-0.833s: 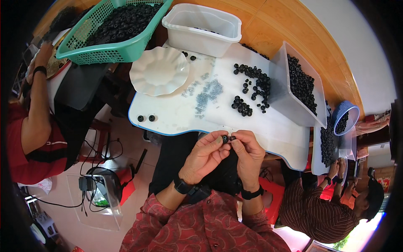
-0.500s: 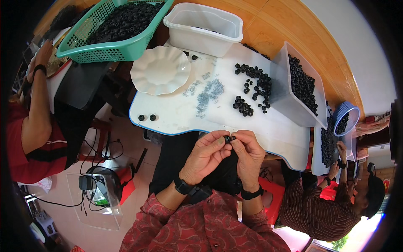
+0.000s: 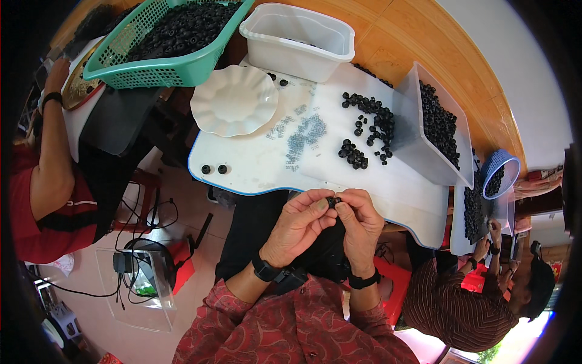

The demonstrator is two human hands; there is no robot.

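Head-worn fisheye, steeply downward, close

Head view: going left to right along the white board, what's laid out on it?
Two loose black rings → scalloped white plate → scatter of small clear pieces → pile of black rings → clear bin of black rings.

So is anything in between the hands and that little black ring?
No. Both hands already pinch the black ring between their fingertips, the left hand from one side and the right hand from the other, just off the near edge of the white table. Nothing visible sits between them.
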